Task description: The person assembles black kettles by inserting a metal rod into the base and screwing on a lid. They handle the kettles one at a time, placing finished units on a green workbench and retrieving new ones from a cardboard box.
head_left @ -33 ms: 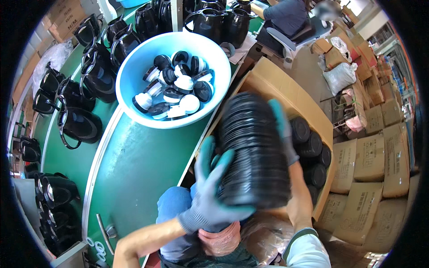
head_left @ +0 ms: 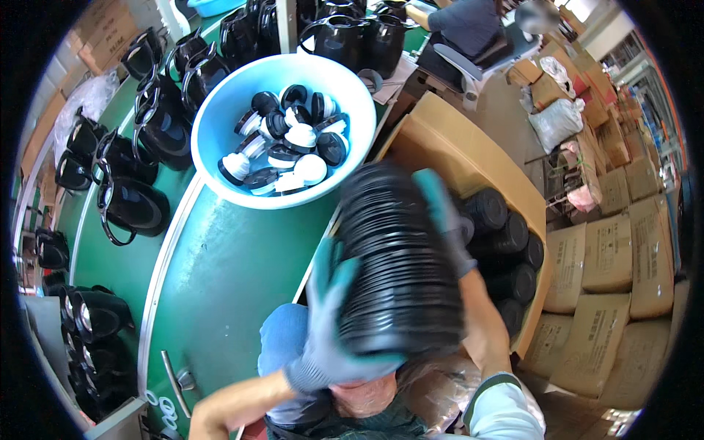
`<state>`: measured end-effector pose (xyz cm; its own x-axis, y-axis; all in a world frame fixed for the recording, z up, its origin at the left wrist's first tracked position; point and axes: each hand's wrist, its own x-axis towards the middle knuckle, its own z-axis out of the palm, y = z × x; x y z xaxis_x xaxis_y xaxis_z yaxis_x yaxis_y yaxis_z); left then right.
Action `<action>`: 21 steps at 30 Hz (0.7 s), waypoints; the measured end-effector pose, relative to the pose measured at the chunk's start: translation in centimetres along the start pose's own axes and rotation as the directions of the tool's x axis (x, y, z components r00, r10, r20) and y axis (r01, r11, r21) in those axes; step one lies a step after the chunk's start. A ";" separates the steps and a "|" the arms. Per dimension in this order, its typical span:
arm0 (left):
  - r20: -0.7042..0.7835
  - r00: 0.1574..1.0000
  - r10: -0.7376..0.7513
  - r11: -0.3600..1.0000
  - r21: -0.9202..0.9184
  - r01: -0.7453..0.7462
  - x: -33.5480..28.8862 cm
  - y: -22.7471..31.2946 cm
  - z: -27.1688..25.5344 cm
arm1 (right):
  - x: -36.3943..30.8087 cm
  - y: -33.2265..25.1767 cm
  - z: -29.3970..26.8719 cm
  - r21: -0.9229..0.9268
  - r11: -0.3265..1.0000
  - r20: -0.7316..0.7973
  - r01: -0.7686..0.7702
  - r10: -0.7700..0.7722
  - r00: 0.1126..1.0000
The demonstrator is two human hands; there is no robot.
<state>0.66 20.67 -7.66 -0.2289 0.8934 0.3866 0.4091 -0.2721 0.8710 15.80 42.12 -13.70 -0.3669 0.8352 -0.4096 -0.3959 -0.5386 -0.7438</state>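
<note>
Between my two gloved hands is a long stack of black round plastic pieces (head_left: pixel 400 257), ribbed along its sides and blurred a little by motion. My left hand (head_left: pixel 334 323), in a grey and teal glove, cups its near left side and lower end. Against the far right side presses my right hand (head_left: pixel 447 224), gloved the same way and partly hidden by the stack. The open cardboard box (head_left: pixel 469 150) beneath and to the right holds more black cylindrical stacks (head_left: pixel 506 235).
A light-blue basin (head_left: pixel 209 84) of black-and-white lids (head_left: pixel 282 155) stands on the green table (head_left: pixel 220 271). Black jugs (head_left: pixel 136 209) line the left and back. Closed cartons (head_left: pixel 598 330) are piled at right. A person (head_left: pixel 469 29) sits at the far side.
Both hands have carried the black stack a little to the left, off the box's right part. More of the stacks inside the box now shows.
</note>
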 end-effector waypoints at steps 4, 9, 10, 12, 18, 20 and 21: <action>-0.117 0.790 -0.602 0.777 -0.314 0.545 -8.5 3.0 -8.2 | -3.2 9.8 11.6 -0.265 0.894 0.015 -0.361 0.378 0.926; -0.201 0.641 -0.741 0.580 -0.673 0.459 -5.9 -3.2 -17.0 | 3.7 24.4 20.6 -0.137 0.824 0.279 -0.550 0.565 0.776; -0.144 0.676 -0.723 0.566 -0.685 0.459 -3.7 -4.4 -18.6 | 5.3 26.6 21.8 0.012 0.752 0.482 -0.659 0.573 0.663; -0.057 0.503 -0.862 0.396 -0.695 0.600 -2.0 -8.2 -23.6 | 5.4 26.5 23.1 0.043 0.688 0.591 -0.724 0.567 0.574; -0.076 0.411 -0.908 0.367 -0.615 0.698 0.2 -13.2 -29.3 | 6.3 23.0 22.7 -0.945 0.229 0.288 0.235 0.236 0.928; 0.074 0.514 -0.855 0.374 -0.598 0.709 0.2 -12.4 -29.0 | 5.6 20.2 20.8 -0.819 0.538 0.200 -0.198 0.592 0.781; 0.048 0.454 -0.890 0.349 -0.569 0.744 -0.6 -12.6 -29.2 | 4.4 20.3 21.3 -0.749 0.552 0.101 -0.366 0.641 0.760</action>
<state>-30.11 13.14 -9.99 -0.4256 0.6646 -0.6141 -0.5304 0.3666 0.7644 -11.75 32.44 -19.36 -0.6183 0.2784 -0.7350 0.5464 -0.5199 -0.6566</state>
